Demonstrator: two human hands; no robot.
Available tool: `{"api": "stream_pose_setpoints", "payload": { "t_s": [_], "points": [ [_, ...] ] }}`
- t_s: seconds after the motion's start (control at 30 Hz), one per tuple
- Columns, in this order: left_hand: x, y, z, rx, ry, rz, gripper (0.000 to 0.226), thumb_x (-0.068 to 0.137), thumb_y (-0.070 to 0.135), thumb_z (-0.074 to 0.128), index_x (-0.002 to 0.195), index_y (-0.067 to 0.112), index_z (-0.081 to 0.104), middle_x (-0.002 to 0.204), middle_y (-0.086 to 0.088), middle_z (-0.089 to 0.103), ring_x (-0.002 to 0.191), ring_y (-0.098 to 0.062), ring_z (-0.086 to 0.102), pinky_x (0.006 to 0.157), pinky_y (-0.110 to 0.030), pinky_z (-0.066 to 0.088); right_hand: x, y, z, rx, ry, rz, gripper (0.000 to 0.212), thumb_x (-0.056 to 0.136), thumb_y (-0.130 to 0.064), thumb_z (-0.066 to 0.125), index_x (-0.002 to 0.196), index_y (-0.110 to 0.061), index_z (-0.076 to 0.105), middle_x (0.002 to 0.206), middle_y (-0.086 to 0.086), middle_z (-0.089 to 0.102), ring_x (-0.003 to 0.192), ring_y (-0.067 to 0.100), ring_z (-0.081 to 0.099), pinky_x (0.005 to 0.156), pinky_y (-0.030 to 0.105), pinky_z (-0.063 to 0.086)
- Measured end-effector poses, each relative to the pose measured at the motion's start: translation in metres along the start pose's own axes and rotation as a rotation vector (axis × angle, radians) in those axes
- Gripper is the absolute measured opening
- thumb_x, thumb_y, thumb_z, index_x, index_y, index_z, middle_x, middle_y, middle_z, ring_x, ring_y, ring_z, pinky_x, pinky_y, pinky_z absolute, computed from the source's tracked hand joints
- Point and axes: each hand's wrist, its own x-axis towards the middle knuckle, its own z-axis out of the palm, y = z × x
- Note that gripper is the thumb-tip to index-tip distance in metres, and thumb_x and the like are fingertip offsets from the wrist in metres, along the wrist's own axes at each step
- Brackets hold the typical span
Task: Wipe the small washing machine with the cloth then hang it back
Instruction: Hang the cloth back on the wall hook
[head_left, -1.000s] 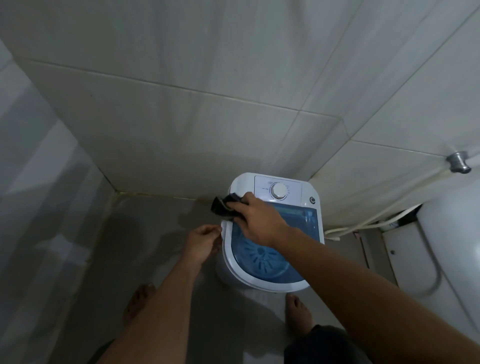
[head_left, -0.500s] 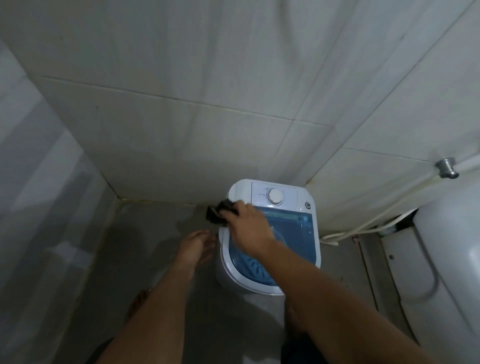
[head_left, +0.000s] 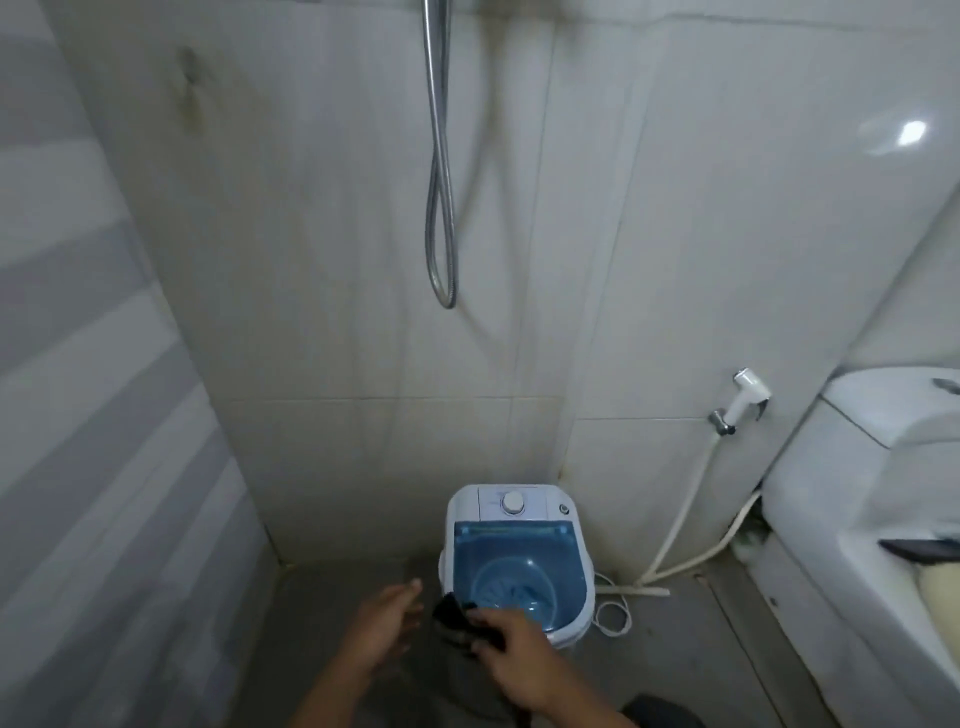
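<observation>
The small washing machine (head_left: 519, 558), white with a blue see-through lid and a round dial, stands on the floor against the tiled wall. My right hand (head_left: 519, 660) grips a dark cloth (head_left: 457, 621) just off the machine's front left corner. My left hand (head_left: 384, 629) hovers beside the cloth with fingers spread, holding nothing and apart from the machine.
A metal shower hose (head_left: 441, 208) hangs in a loop on the wall above. A white bidet sprayer (head_left: 745, 397) with its hose sits on the right wall. A white toilet (head_left: 862, 493) fills the right side. A power cord (head_left: 613, 608) lies by the machine.
The view has tilted up and pulled back from the machine. My right hand with the cloth has come off the machine's top to its front left corner. My left hand has let go of the rim.
</observation>
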Motion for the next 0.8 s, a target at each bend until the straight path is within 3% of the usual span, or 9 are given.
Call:
{"api": "stream_pose_setpoints", "payload": {
  "t_s": [0.17, 0.23, 0.3, 0.37, 0.43, 0.53, 0.6, 0.7, 0.8],
  "points": [
    [-0.082, 0.032, 0.02, 0.034, -0.172, 0.059, 0.035, 0.092, 0.051, 0.064, 0.109, 0.021, 0.071, 0.11, -0.009, 0.075, 0.098, -0.027, 0.072, 0.085, -0.038, 0.054, -0.031, -0.052, -0.063, 0.39, 0.164, -0.02, 0.037, 0.091, -0.008, 0.066, 0.098, -0.044, 0.067, 0.105, -0.012, 0.075, 0.097, -0.007, 0.067, 0.096, 0.023, 0.051],
    [-0.105, 0.046, 0.027, 0.013, -0.212, 0.123, 0.036, 0.09, 0.051, 0.067, 0.11, 0.021, 0.071, 0.11, -0.008, 0.077, 0.1, -0.026, 0.074, 0.085, -0.037, 0.054, -0.037, -0.067, -0.077, 0.479, 0.205, -0.052, 0.029, 0.091, -0.012, 0.069, 0.104, -0.038, 0.071, 0.105, -0.01, 0.076, 0.101, 0.001, 0.069, 0.097, 0.027, 0.053],
    [-0.121, 0.061, 0.034, -0.042, -0.212, 0.23, 0.03, 0.092, 0.041, 0.069, 0.106, 0.015, 0.072, 0.096, -0.007, 0.079, 0.083, -0.019, 0.074, 0.074, -0.032, 0.055, -0.044, -0.082, -0.084, 0.529, 0.207, -0.082, 0.023, 0.093, -0.019, 0.07, 0.113, -0.031, 0.072, 0.109, -0.007, 0.076, 0.104, 0.006, 0.07, 0.097, 0.028, 0.054],
    [-0.135, 0.076, 0.038, -0.062, -0.166, 0.334, 0.021, 0.095, 0.029, 0.067, 0.104, 0.011, 0.073, 0.08, -0.002, 0.078, 0.064, -0.01, 0.072, 0.058, -0.024, 0.055, -0.048, -0.095, -0.089, 0.54, 0.243, -0.116, 0.023, 0.093, -0.024, 0.069, 0.114, -0.032, 0.073, 0.111, -0.005, 0.076, 0.107, 0.01, 0.07, 0.099, 0.033, 0.055],
    [-0.147, 0.09, 0.037, -0.073, -0.143, 0.384, 0.018, 0.097, 0.025, 0.065, 0.103, 0.01, 0.074, 0.075, 0.0, 0.078, 0.062, -0.009, 0.073, 0.051, -0.023, 0.055, -0.05, -0.107, -0.095, 0.522, 0.301, -0.155, 0.022, 0.091, -0.025, 0.071, 0.109, -0.038, 0.073, 0.108, -0.004, 0.076, 0.104, 0.013, 0.071, 0.096, 0.036, 0.057],
    [-0.157, 0.106, 0.031, -0.075, -0.166, 0.412, 0.025, 0.097, 0.03, 0.065, 0.111, 0.012, 0.075, 0.098, -0.007, 0.081, 0.085, -0.019, 0.075, 0.061, -0.028, 0.059, -0.055, -0.127, -0.11, 0.489, 0.37, -0.175, 0.022, 0.092, -0.02, 0.071, 0.104, -0.037, 0.069, 0.104, -0.001, 0.073, 0.093, 0.014, 0.073, 0.083, 0.03, 0.061],
    [-0.164, 0.118, 0.025, -0.069, -0.181, 0.465, 0.023, 0.097, 0.026, 0.065, 0.112, 0.011, 0.075, 0.105, -0.01, 0.08, 0.088, -0.019, 0.076, 0.065, -0.029, 0.06, -0.056, -0.14, -0.119, 0.481, 0.429, -0.205, 0.024, 0.093, -0.012, 0.069, 0.099, -0.035, 0.068, 0.095, -0.001, 0.075, 0.086, 0.012, 0.074, 0.077, 0.026, 0.06],
    [-0.173, 0.136, 0.019, -0.076, -0.176, 0.58, 0.022, 0.094, 0.015, 0.069, 0.116, 0.011, 0.07, 0.111, -0.016, 0.077, 0.087, -0.019, 0.077, 0.067, -0.03, 0.061, -0.055, -0.158, -0.13, 0.412, 0.5, -0.276, 0.024, 0.093, -0.015, 0.064, 0.101, -0.037, 0.067, 0.089, -0.008, 0.077, 0.084, 0.007, 0.073, 0.08, 0.033, 0.061],
    [-0.181, 0.151, 0.014, -0.111, -0.18, 0.689, 0.036, 0.091, 0.008, 0.071, 0.121, 0.026, 0.062, 0.113, -0.013, 0.075, 0.089, -0.019, 0.076, 0.064, -0.03, 0.06, -0.054, -0.176, -0.142, 0.327, 0.54, -0.347, 0.028, 0.09, -0.024, 0.062, 0.11, -0.044, 0.064, 0.09, -0.014, 0.075, 0.085, 0.006, 0.072, 0.081, 0.038, 0.06]
  ]
}}
